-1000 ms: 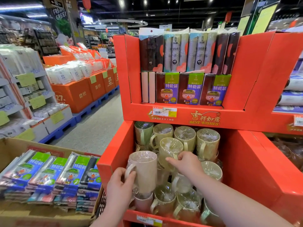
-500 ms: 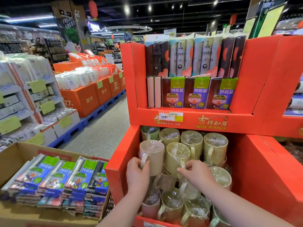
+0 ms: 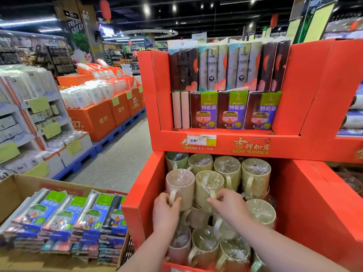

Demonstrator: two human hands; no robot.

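Here, left hand (image 3: 166, 213) grips pink mug (image 3: 180, 185) under "BEST WISHES" sign (image 3: 250, 152).

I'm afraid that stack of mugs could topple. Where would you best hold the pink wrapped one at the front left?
By its handle, coming from the near side. The pink mug leans back with the handle facing the person, where the left hand grips it; the bin wall and yellow-green mug crowd its sides.
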